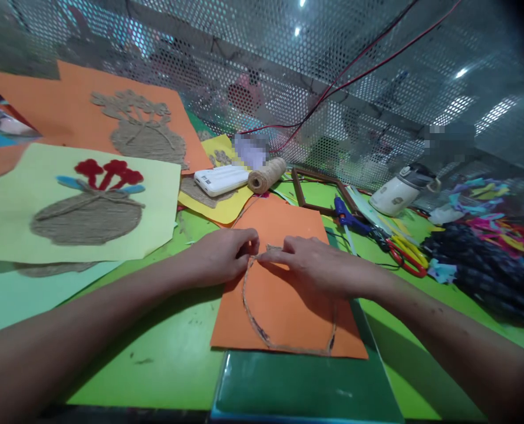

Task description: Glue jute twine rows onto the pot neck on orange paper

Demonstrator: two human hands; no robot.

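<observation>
A sheet of orange paper [297, 321] lies in front of me, with a jute twine outline [244, 297] on it in a curved, pot-like shape. At the outline's upper left, my left hand [224, 253] is closed, thumb and fingertips pinching the twine. My right hand [321, 265] rests over the sheet from the other side. Its index finger stretches out and presses at the twine beside the left fingertips; its lower fingers are partly hidden. Behind the sheet lies a roll of jute twine [268, 175], from which a strand runs toward my left hand.
Under the sheet is a dark green board [306, 388] on a green table [155, 347]. Finished twine-pot pictures [89, 218] lie left. A white power bank [221, 179], brown frame [317, 207], blue glue gun [348, 218], scissors [407, 259] and white bottle [396, 191] stand beyond.
</observation>
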